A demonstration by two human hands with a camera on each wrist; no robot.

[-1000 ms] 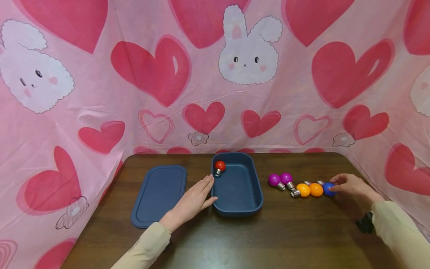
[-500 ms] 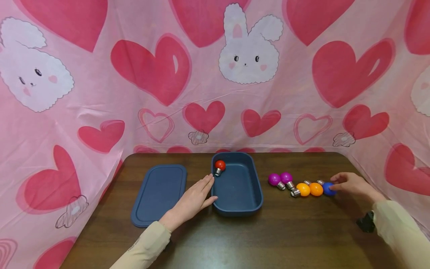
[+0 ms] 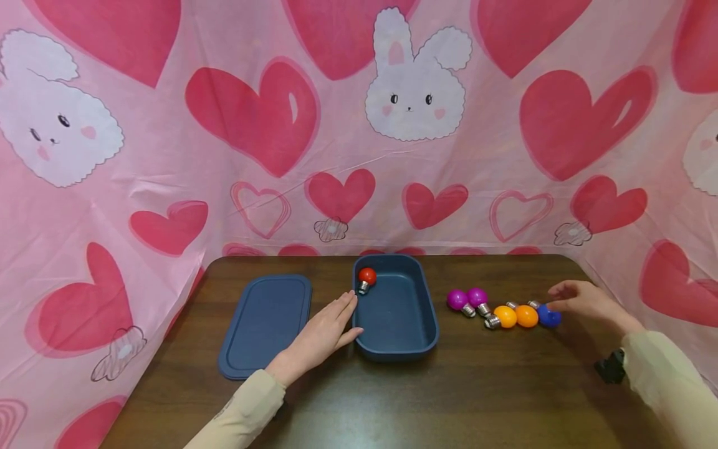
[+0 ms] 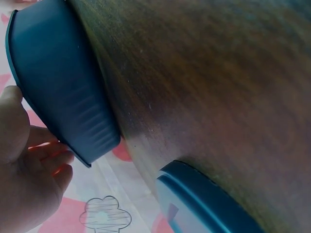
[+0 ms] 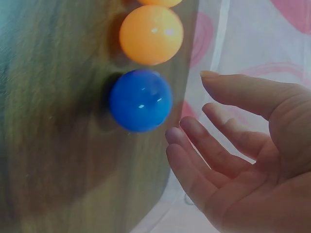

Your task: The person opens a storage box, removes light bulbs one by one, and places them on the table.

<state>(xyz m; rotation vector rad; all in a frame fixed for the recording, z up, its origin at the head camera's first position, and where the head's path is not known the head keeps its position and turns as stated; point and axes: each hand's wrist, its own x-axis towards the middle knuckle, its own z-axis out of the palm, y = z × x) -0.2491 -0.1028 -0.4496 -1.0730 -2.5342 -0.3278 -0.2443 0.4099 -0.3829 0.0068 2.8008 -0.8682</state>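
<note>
My left hand (image 3: 318, 335) has its fingers extended and touches the left rim of a deep blue box (image 3: 396, 357). In the left wrist view its fingertips lie along the edge of that box. A red light bulb (image 3: 367, 276) lies inside, at the back left corner. Over on the right, my right hand (image 3: 590, 304) hovers just above a blue light bulb (image 3: 551, 318), fingers loosely bent and holding nothing. The right wrist view shows a gap between the fingertips and the blue bulb (image 5: 141, 101). Beside it lie an orange bulb (image 3: 526, 316) and a yellow-orange bulb (image 3: 507, 317).
Two purple bulbs (image 3: 457, 299) lie between the box and the orange ones. A flat blue lid (image 3: 263, 324) rests on the brown wooden table (image 3: 392, 405) at the left. Pink heart-patterned cloth (image 3: 348, 137) hangs behind and at both sides.
My right hand has shifted slightly to the left and up over the blue bulb, and its thumb now overlaps the bulb's top. My left hand has stayed on the box rim.
</note>
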